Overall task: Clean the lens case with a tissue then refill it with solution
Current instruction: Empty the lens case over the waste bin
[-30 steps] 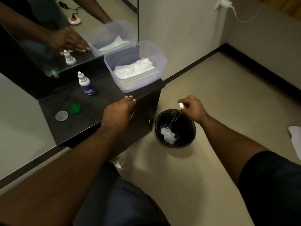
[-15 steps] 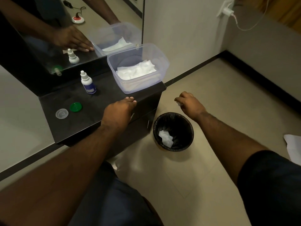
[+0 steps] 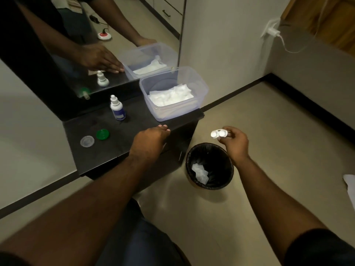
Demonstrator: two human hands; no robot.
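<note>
Only one view here, looking down from the head. The right hand [image 3: 233, 144] pinches the lens case [image 3: 219, 134] right of centre in the frame, above the bin [image 3: 228, 181], both wells open and facing up. It's probably light, hard plastic and slick if wet, so I'd keep holding it by the end as now. The left hand [image 3: 151, 140] lies flat and empty on the shelf [image 3: 107, 150] edge. Caps [image 3: 102, 134], solution bottle [image 3: 117, 108] and tissue tub [image 3: 199, 83] sit on the shelf toward upper left.

Beige floor [image 3: 269, 141], pale walls [image 3: 221, 45], perhaps wooden door [image 3: 326, 20]
</note>
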